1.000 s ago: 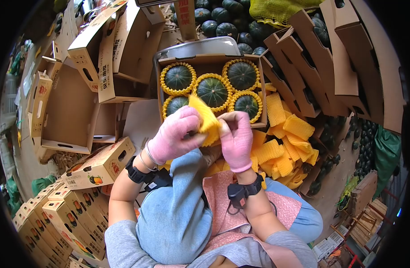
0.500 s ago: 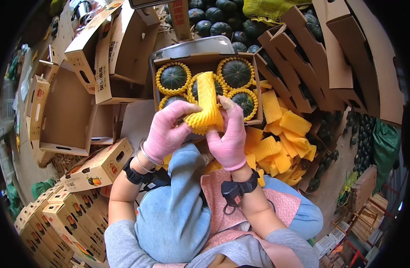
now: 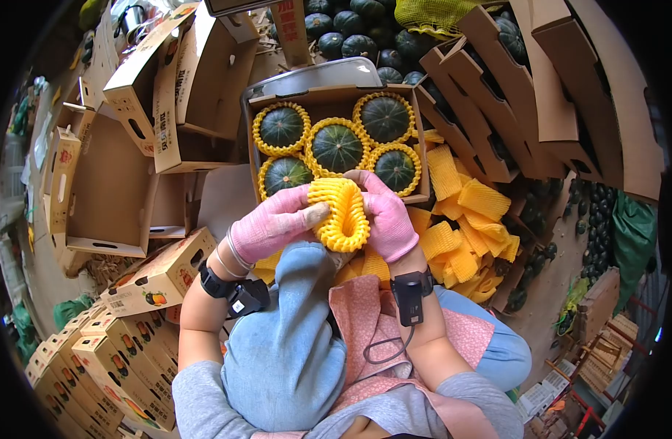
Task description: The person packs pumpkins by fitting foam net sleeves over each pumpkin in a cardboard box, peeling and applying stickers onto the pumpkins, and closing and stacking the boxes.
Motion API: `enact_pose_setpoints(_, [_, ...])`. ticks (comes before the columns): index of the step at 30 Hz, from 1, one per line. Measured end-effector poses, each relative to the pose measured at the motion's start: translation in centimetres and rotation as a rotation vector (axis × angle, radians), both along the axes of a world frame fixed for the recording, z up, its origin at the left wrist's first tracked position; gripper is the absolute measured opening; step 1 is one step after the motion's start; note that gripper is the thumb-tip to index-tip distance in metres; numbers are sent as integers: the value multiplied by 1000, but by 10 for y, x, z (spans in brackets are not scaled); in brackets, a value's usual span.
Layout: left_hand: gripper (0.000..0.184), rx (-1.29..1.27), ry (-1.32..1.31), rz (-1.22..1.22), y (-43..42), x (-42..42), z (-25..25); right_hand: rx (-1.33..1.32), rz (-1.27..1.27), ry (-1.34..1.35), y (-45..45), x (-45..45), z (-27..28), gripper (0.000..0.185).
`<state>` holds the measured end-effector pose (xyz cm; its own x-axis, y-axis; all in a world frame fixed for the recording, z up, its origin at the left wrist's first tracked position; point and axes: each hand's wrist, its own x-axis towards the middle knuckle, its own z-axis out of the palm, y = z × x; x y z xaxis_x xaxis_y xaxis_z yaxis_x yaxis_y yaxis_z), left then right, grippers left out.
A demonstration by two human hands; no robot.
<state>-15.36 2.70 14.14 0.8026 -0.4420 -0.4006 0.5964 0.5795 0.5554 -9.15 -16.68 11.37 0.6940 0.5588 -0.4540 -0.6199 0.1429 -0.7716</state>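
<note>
Between my two pink-gloved hands is a yellow foam net sleeve (image 3: 341, 214), its rim rolled back into a ring around an opening. My left hand (image 3: 272, 223) pinches its left side between thumb and fingers. On the other side my right hand (image 3: 386, 219) grips the right edge. Just beyond them sits a cardboard box (image 3: 329, 99) of dark green pumpkins, each ringed by a yellow foam net; the middle pumpkin (image 3: 337, 148) is in full view. The box's near edge is partly hidden behind my hands.
Flat yellow foam nets (image 3: 468, 227) lie heaped to the right of my knees. Open cartons (image 3: 109, 190) stand at left, with printed boxes (image 3: 124, 358) stacked below. More cardboard boxes (image 3: 490, 102) lean at right. Loose pumpkins (image 3: 358, 45) lie behind the packed box.
The foam net, long and upright before, is now folded down into a short, rolled ring. My hands have come lower at its sides, and the middle pumpkin is uncovered.
</note>
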Motion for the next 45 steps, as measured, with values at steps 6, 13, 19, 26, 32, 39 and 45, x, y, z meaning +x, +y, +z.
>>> enact_pose_setpoints(6, [42, 262, -87, 121, 2, 5, -14, -325, -141, -403, 9, -2, -6, 32])
enact_pose_setpoints(13, [46, 316, -160, 204, -3, 7, -13, -441, 131, -1007, -1, 1, 9, 49])
enact_pose_setpoints(19, [57, 40, -72, 372, -10, 8, -17, -396, 145, -888, -7, 3, 22, 58])
enact_pose_setpoints(26, [59, 767, -745, 119, 3, 25, 12, -168, 401, -734, -26, 12, 17, 29])
enact_pose_setpoints(32, [35, 440, -797, -430, 26, 41, -13, 157, 469, -225, -35, 21, 9, 23])
enact_pose_setpoints(39, [27, 363, -719, -467, 17, 41, -21, 154, 431, -169, -49, 27, -4, 26])
enact_pose_setpoints(45, [31, 356, -363, -104, 5, 39, -48, -45, 325, -303, -42, 39, -5, 30])
